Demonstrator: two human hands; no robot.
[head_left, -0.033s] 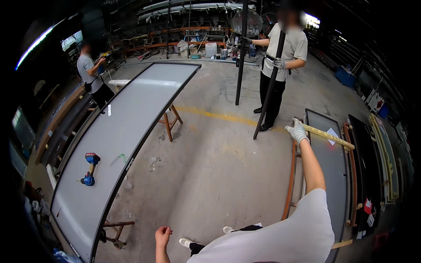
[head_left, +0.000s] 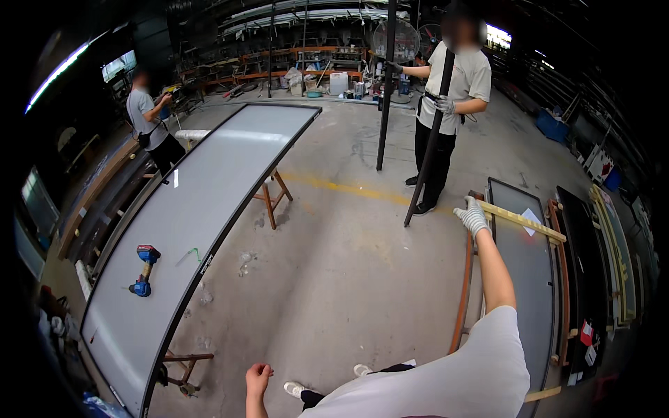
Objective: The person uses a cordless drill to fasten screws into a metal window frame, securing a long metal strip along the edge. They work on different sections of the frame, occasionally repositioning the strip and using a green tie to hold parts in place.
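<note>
Reaching fwd, R grip [head_left: 474, 217] at ylw strip [head_left: 524, 221]

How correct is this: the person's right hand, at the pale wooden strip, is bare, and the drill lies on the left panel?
Not bare: the right hand wears a striped glove, as the head view shows. It is indeed at the pale wooden strip, and the drill lies on the left panel.

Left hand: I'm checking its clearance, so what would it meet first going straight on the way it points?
The left hand would pass over the floor, then probably meet the far trestle or the edge of the panel resting on it; their relative heights are unclear.
</note>
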